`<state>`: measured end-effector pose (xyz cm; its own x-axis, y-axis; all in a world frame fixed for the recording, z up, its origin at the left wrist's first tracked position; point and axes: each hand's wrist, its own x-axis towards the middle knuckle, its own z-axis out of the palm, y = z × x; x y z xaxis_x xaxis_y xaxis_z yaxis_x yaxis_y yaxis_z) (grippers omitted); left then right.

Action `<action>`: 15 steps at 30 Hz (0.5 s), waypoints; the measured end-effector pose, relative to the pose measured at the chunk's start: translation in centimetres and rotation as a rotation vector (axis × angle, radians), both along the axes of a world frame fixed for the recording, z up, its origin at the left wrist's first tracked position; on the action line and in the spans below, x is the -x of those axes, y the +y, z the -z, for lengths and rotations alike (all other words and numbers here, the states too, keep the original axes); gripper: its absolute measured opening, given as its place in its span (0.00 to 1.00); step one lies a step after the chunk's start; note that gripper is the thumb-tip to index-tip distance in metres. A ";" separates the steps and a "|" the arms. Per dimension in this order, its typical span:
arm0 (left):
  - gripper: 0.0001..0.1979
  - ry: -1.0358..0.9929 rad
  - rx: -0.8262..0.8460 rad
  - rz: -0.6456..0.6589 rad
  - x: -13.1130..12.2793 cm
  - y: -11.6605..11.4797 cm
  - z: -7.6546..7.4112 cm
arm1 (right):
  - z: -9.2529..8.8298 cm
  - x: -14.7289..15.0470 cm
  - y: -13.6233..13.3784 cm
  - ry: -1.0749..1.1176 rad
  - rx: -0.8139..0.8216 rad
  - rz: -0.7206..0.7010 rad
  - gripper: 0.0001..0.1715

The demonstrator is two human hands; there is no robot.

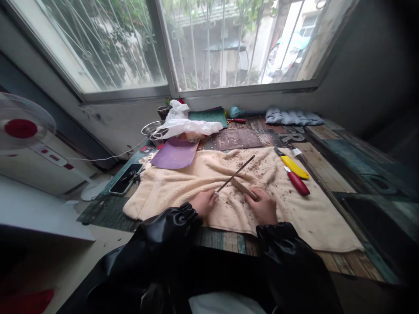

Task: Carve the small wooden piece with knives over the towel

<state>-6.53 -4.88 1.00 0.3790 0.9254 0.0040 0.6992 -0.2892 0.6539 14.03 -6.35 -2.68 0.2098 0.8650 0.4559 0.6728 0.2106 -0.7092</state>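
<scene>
My left hand (204,204) is closed around the near end of a hacksaw blade (236,173), a thin dark strip with a small hole at its far tip. The blade slants up to the right over a cream towel (176,187). In my right hand (262,206) is a flat piece of wood (244,189), its far end pointing up-left towards the blade. Blade and wood cross or nearly meet; whether they touch I cannot tell. Brown shavings lie on the towel around both. To the right rest a red-handled knife (297,181) and a yellow-handled cutter (294,166).
A purple sheet (176,152) lies on the towel's far left, near a white plastic bag (193,126). Behind are a brown board (237,138) and a green mat (209,117). A phone (126,179) lies left; a fan (24,126) stands beside the table.
</scene>
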 end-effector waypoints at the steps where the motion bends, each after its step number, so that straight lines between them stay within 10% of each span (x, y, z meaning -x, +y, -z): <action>1: 0.14 0.025 0.016 0.002 0.0 0.0 0.0 | 0.0 0.0 0.0 0.000 -0.002 -0.005 0.11; 15: 0.15 0.089 0.050 0.018 -0.4 -0.2 0.1 | 0.1 -0.1 0.0 -0.014 0.002 -0.011 0.10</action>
<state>-6.13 -5.10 0.87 0.3921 0.9168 -0.0762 0.7503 -0.2708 0.6030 14.12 -6.31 -2.78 0.1940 0.8681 0.4569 0.6804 0.2164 -0.7001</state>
